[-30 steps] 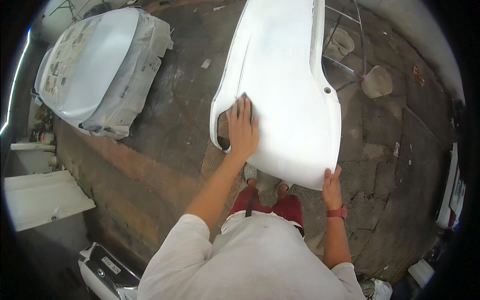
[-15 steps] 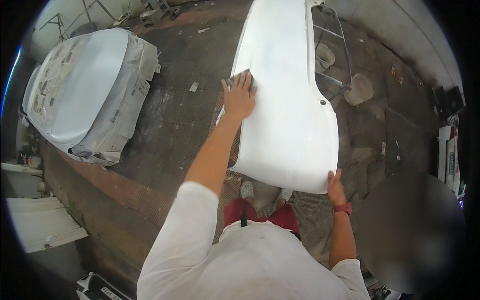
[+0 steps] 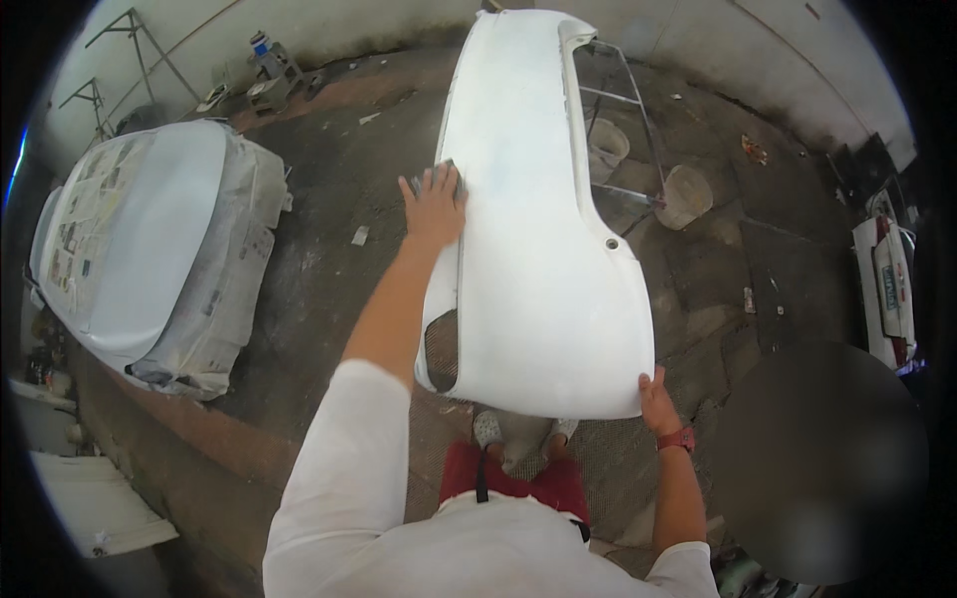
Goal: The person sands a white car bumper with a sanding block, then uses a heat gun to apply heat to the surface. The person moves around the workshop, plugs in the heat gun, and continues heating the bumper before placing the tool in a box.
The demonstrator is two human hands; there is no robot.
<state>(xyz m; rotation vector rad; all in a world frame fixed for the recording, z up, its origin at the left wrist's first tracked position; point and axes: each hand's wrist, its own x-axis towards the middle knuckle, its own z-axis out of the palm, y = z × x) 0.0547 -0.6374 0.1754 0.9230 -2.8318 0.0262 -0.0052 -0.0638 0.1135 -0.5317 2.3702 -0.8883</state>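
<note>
A long white car bumper (image 3: 538, 239) stretches away from me, propped above the floor on a metal stand (image 3: 628, 98). My left hand (image 3: 436, 206) lies at its left edge, fingers over a grey sheet of sandpaper (image 3: 454, 169) pressed against the bumper. Most of the sheet is hidden under the fingers. At the near right corner, my right hand (image 3: 658, 404), with a red watch on the wrist, grips the bumper's edge, thumb on top. An oval opening shows in the bumper's lower left side.
To the left stands a car part-covered with paper and plastic (image 3: 159, 239). Two pale buckets, one nearer (image 3: 686, 196), are on the floor beyond the bumper's right side. Another white bumper (image 3: 885, 289) is at the far right. A blurred round patch covers the lower right.
My left hand has slid with the sandpaper from the bumper's upper face to its left edge. The bumper has tilted, showing more of its left side. My right hand stays at the corner.
</note>
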